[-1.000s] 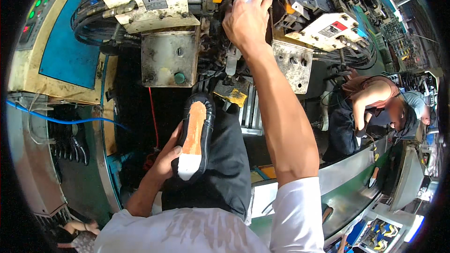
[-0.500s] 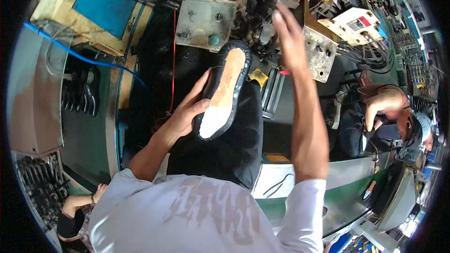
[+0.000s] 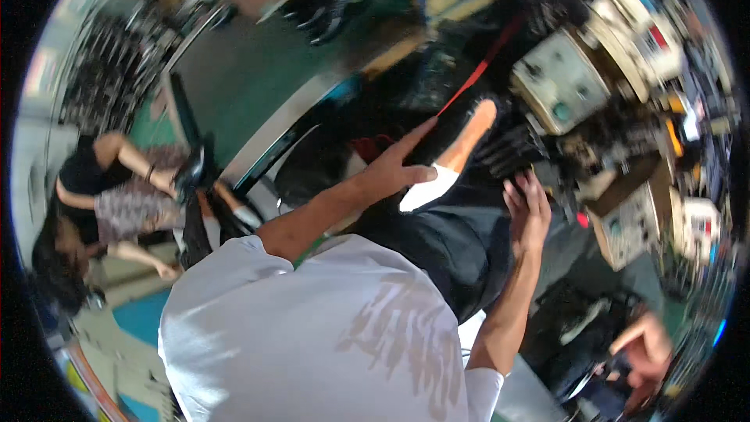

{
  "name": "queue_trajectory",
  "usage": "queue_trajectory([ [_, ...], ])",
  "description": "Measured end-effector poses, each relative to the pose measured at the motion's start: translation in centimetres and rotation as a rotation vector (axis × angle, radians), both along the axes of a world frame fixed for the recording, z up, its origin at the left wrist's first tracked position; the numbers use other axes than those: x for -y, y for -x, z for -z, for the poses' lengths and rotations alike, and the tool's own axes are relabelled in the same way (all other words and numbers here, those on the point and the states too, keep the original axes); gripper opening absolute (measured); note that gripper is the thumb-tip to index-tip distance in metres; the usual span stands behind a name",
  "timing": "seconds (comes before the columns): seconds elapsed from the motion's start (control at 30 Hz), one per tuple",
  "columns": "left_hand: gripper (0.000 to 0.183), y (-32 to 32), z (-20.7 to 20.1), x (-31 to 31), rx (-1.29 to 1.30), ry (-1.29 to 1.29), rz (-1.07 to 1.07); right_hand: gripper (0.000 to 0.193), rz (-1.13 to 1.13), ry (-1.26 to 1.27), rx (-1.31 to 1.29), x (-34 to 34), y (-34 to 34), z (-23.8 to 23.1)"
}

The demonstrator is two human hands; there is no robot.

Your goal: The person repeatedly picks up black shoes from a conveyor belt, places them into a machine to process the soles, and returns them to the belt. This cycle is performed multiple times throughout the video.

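Note:
My left hand (image 3: pixel 397 170) is closed around the side of a black shoe (image 3: pixel 467 145). Its underside faces up, showing a tan strip toward the toe and a white part at the heel. The fingers reach along the near side, and the thumb lies by the white part. My right hand (image 3: pixel 530 209) is just right of the shoe, apart from it, with its fingers loosely bent and spread. Nothing shows in that hand, though it is a little blurred. Beneath the shoe are my dark trousers (image 3: pixel 445 246).
At the right stands a machine with a pale control box (image 3: pixel 561 82), a second panel (image 3: pixel 629 225) and a red button (image 3: pixel 583 220). A red strap (image 3: pixel 478 72) hangs beyond the shoe. One person (image 3: pixel 129 195) sits at the left, another (image 3: pixel 637 352) at the lower right. Dark shoes (image 3: pixel 332 12) lie on a green surface.
The view has swung to the left. My right hand has come back from the machine toward my lap, beside the shoe. My left hand still holds the shoe.

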State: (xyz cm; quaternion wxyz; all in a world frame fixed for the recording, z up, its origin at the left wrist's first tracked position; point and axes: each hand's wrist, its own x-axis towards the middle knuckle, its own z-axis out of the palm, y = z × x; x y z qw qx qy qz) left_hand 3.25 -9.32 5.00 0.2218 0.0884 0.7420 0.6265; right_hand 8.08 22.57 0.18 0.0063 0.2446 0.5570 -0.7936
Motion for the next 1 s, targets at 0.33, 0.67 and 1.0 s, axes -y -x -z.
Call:
queue_trajectory([
  [0.33,0.095,-7.1,3.6,23.1,-0.003,0.166,-1.065,0.054,0.029,0.217,0.135,-4.9,-4.1,11.6],
  [0.67,0.102,-15.5,17.1,35.2,0.194,0.735,-1.202,0.055,0.025,0.207,0.139,-4.2,-2.8,11.1],
  [1.0,0.068,-9.3,5.1,33.3,0.492,1.519,-0.396,0.051,0.091,0.260,0.091,-4.3,-3.9,11.3],
])
